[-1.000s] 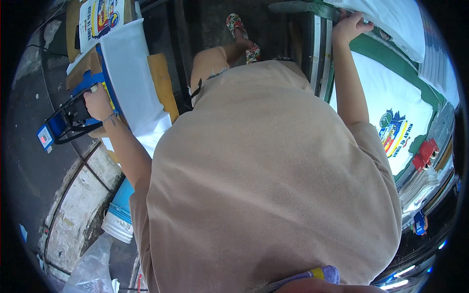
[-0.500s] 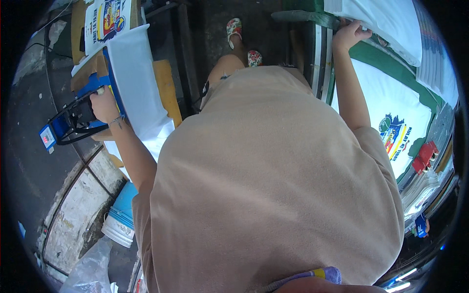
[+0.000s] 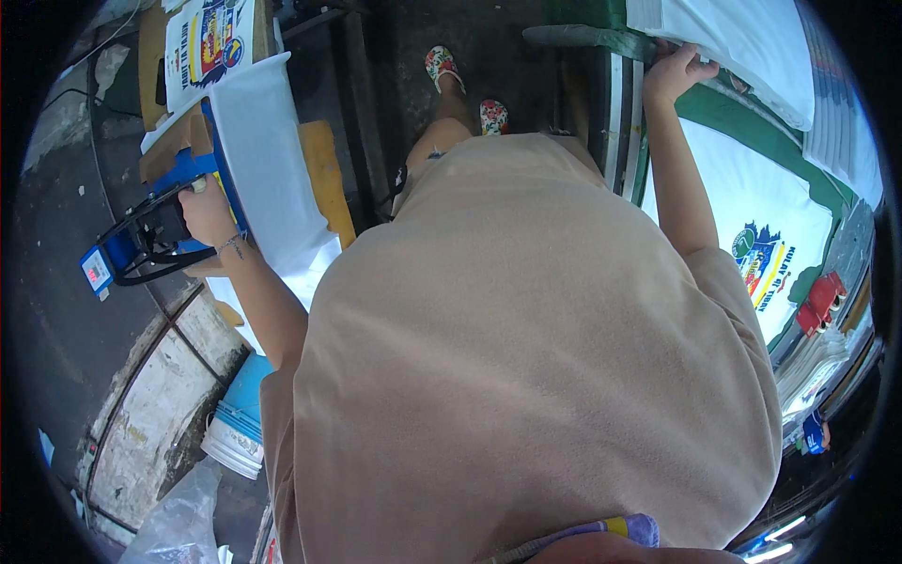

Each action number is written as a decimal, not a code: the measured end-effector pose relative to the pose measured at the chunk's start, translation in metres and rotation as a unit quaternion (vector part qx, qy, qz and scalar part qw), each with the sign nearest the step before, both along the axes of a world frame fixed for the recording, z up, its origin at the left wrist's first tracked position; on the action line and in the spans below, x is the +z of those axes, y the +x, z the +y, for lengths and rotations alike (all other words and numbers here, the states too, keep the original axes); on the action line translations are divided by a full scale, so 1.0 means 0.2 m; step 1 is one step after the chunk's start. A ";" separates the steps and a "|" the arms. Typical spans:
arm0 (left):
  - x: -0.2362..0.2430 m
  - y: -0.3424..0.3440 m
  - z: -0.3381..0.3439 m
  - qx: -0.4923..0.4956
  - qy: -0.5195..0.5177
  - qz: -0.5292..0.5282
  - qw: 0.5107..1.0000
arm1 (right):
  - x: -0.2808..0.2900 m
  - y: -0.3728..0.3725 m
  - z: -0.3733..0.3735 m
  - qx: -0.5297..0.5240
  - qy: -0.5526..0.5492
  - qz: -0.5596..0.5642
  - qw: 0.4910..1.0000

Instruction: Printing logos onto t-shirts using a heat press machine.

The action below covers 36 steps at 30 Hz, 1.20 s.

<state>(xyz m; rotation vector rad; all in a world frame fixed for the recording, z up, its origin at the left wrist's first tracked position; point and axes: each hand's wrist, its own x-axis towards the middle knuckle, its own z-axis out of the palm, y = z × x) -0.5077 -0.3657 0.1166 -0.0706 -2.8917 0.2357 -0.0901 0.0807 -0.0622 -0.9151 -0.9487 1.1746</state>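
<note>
My left hand [image 3: 209, 212] is closed around the grip of a blue and black heat press [image 3: 186, 167], whose curved black lever frame juts out to the left. A small blue control box [image 3: 97, 268] with a light panel sits at the frame's outer end. White cloth [image 3: 265, 141] is draped beside the press. At the upper right, my right hand [image 3: 678, 73] is closed by the corner of a green-covered table [image 3: 719, 105], under the edge of a stack of white shirts [image 3: 733, 47]. Its fingertips are partly hidden, and what they grip cannot be made out.
A white shirt with a colourful print [image 3: 747, 226] lies on the green cover. Another printed white piece [image 3: 209, 42] rests at the upper left. A blue and white bucket [image 3: 235, 432] and a clear plastic bag [image 3: 178, 517] are at the lower left. Metal posts [image 3: 620, 122] stand near my right arm.
The whole view has shifted slightly right and down. One floral shoe has moved a little left and nearer. Both hands keep their places on the press and at the table corner.
</note>
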 end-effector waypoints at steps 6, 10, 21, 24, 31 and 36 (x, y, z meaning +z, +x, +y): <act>0.00 -0.01 -0.02 0.007 -0.010 -0.013 1.000 | -0.03 0.02 0.02 0.003 -0.022 -0.002 1.000; 0.00 -0.02 -0.02 -0.002 0.001 -0.014 1.000 | -0.03 0.01 0.02 -0.005 -0.008 0.000 1.000; 0.00 0.00 0.01 0.004 -0.011 -0.009 1.000 | -0.04 0.05 0.04 -0.058 -0.059 -0.056 0.995; 0.02 0.02 0.03 -0.002 0.008 -0.007 1.000 | -0.03 0.04 0.05 -0.052 -0.072 -0.049 0.995; 0.05 0.03 0.03 0.019 0.027 -0.040 0.999 | -0.06 0.06 0.10 -0.037 0.013 -0.123 0.992; 0.07 0.01 -0.05 -0.038 0.129 -0.134 0.982 | 0.20 -0.11 0.06 -0.143 -0.200 -0.116 0.962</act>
